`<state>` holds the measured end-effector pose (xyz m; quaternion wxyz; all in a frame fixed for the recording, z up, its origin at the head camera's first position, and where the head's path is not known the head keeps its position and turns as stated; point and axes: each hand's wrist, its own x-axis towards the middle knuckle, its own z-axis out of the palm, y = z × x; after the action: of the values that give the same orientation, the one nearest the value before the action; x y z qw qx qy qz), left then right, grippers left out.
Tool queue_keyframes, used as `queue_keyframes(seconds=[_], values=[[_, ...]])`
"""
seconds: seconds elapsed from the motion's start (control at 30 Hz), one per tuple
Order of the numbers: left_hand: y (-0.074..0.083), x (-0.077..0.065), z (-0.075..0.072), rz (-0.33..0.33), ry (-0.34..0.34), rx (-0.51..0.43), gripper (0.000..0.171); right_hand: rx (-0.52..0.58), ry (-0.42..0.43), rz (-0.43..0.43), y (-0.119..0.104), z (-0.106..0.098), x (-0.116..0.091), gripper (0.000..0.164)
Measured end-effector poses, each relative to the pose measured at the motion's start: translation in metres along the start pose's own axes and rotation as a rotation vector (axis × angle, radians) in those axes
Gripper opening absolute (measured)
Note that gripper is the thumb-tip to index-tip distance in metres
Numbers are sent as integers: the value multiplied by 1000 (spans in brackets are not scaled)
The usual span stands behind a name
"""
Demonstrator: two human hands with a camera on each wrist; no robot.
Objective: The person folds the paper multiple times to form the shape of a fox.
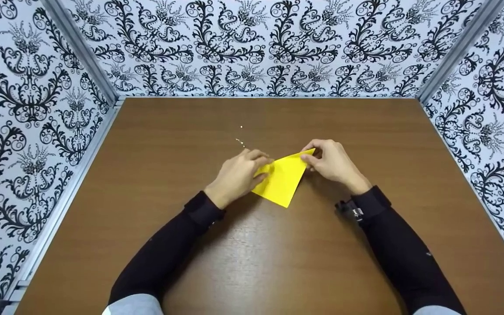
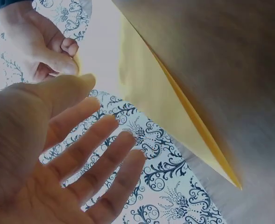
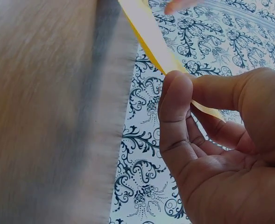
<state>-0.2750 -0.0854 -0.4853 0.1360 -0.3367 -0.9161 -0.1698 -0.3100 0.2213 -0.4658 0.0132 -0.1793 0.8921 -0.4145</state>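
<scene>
Boxing everything in: b/w scroll-patterned walls (image 1: 243, 43); inside them, a brown table (image 1: 243, 280). L hand (image 1: 236, 175) has fingers loose & apart, gripping nothing (any light contact, can't tell). R hand (image 1: 333, 162) is closed to a pinch, thumb & fingertip on a corner of the yellow paper (image 1: 282, 181), which is over mid-table btwn the hands, layers slightly parted. Step in hand, I'd judge: positioning the folded sheet; next move prob. calls for a firm R pinch w/ L steadying the other side. One corner points nearward, the pinched one far-right; longest visible edge joins them, but L hides part, so long axis uncertain. Tiniest: white specks (image 1: 241, 127) beyond L hand.
</scene>
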Motion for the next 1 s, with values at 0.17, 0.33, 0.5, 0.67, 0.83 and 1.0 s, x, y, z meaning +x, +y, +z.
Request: queue_keyframes(seconds=[0.17, 0.33, 0.5, 0.67, 0.83, 1.0], values=[[-5, 3, -1, -10, 95, -22, 41, 41, -9, -22, -4, -2, 0, 14], [-8, 3, -5, -67, 120, -65, 39, 85, 12, -44, -11, -3, -2, 12], [-9, 4, -11, -102, 154, -134, 27, 155, 41, -81, -16, -4, -4, 12], [-9, 5, -19, -98, 234, -183, 17, 228, 77, -130, -21, -4, -5, 11], [-8, 6, -25, -79, 287, -201, 15, 258, 109, -172, -25, -3, -7, 10], [-8, 4, -29, -65, 309, -195, 16, 172, 163, -200, -27, -3, -8, 9]])
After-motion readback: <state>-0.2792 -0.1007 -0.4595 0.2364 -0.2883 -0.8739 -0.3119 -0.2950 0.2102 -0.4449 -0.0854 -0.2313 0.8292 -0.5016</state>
